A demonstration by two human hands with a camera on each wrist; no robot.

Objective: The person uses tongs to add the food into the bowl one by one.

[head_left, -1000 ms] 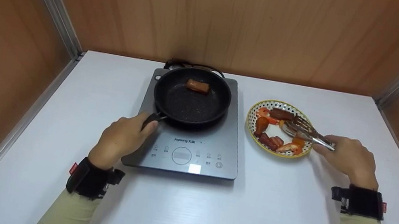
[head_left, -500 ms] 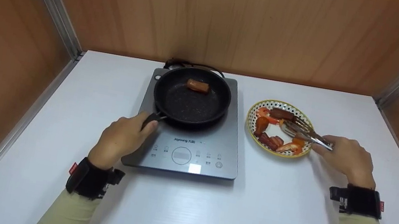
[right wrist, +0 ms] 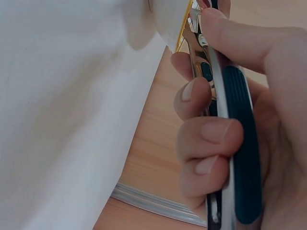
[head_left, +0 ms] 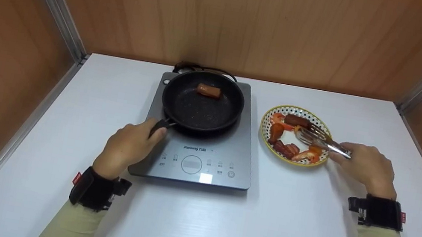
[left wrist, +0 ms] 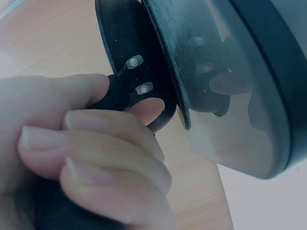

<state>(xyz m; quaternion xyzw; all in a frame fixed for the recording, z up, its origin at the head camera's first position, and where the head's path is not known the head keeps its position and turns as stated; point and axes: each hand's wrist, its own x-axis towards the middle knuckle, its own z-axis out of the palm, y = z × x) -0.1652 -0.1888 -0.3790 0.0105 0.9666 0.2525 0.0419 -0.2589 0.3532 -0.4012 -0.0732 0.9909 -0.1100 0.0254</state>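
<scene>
My left hand [head_left: 126,145] grips the black handle [head_left: 160,126] of a frying pan [head_left: 201,112] on an induction cooker. A brown sausage piece [head_left: 209,91] lies toward the back of the pan. In the left wrist view, curled fingers [left wrist: 110,158] wrap the handle below two rivets. My right hand [head_left: 369,168] holds metal tongs [head_left: 336,148], whose dark green grip [right wrist: 243,143] shows in the right wrist view. The tong heads reach over a yellow-rimmed plate [head_left: 289,138] bearing shrimp, a small drumstick and meat pieces. Whether the heads pinch any food cannot be made out.
The silver induction cooker [head_left: 190,175] stands left of the plate on a white table [head_left: 191,228]. A black cable [head_left: 219,71] runs behind it. Wood-patterned panels [head_left: 228,17] enclose the back and both sides.
The right hand and tongs have shifted very slightly left over the plate. Left hand, pan and sausage piece stay where they were.
</scene>
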